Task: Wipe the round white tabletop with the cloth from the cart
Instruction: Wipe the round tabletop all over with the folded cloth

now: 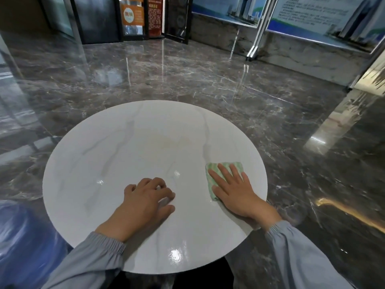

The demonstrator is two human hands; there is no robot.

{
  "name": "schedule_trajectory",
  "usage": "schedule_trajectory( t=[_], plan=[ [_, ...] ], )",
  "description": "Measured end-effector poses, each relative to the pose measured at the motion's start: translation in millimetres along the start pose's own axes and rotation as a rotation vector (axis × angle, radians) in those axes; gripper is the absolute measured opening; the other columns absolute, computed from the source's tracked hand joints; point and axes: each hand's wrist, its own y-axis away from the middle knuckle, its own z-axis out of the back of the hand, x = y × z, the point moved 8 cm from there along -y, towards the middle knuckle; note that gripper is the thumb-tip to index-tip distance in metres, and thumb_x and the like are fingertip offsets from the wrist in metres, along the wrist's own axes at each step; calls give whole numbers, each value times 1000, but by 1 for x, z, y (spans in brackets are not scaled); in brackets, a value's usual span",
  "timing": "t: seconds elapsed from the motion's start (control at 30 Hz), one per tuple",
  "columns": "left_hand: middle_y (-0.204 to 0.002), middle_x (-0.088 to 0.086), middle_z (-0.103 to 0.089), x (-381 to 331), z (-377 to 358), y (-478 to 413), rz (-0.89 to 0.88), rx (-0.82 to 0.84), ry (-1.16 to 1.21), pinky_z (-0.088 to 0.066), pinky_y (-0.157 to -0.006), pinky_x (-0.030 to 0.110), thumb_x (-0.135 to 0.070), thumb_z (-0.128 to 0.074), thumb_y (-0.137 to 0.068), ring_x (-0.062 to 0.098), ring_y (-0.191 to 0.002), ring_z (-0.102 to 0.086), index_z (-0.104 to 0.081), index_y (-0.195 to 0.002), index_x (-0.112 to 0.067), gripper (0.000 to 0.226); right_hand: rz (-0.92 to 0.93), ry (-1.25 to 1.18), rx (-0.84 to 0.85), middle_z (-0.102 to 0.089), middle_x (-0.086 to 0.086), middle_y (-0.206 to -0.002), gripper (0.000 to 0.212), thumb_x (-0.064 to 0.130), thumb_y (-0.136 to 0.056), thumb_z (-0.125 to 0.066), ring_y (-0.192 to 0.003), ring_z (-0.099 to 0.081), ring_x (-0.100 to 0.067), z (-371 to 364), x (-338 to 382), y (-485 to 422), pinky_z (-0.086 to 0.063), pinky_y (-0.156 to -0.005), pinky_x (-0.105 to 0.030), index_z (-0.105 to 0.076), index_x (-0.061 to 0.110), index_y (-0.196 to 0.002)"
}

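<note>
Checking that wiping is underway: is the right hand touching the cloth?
Touching. The head view shows the right hand lying flat on the green cloth, fingers spread, pressing it onto the round white tabletop.

Tabletop (125, 153): far half and the stretch along the left edge bare, open to a sweep.
Near centre: left hand (145, 197) rests on the surface, fingers bent, knuckles raised. Its sleeve crosses the near edge.
Right edge: right hand (235, 190) lies flat on the cloth (213, 166). The cloth sits just inside the rim, and the sleeve overhangs the near-right edge.
Between the hands: a lane of bare top runs to the far edge.
Off the near-left edge, low: blurred blue bulk (25, 243), cannot tell what.
Floor (187, 76) beyond the far and right edges open.
</note>
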Motion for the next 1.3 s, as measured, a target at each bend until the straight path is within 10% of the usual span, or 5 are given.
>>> schedule_trajectory(
  t=[0.33, 0.7, 1.3],
  plan=[
    [-115, -13, -66, -1, -4, 7, -99, -152, -23, -52, -84, 49, -65, -45, -86, 24, -107, -66, -74, -109, -44, 43, 30, -4, -32, 27, 23, -165, 64, 65, -94, -2, -150, 37, -11, -31, 36, 105, 24, -122, -42, 11, 59, -156],
    [-108, -15, -65, -1, -2, 3, -155, -257, -21, -55, -71, 44, -58, -55, -83, 21, -98, -68, -66, -103, -47, 25, -220, -34, -11, 15, 16, -171, 58, 57, -107, -19, -158, 19, -21, 15, -66, -16, 9, -125, -52, 3, 52, -161],
    [-125, -32, -42, 2, 1, -5, 34, 50, -5, -27, -101, 37, -82, -24, -65, -5, -124, -36, -60, -120, -57, 70, -345, -133, 39, 11, 13, -173, 59, 57, -105, -22, -159, 16, -26, 67, -115, -148, 3, -123, -62, -3, 51, -161]
  ],
)
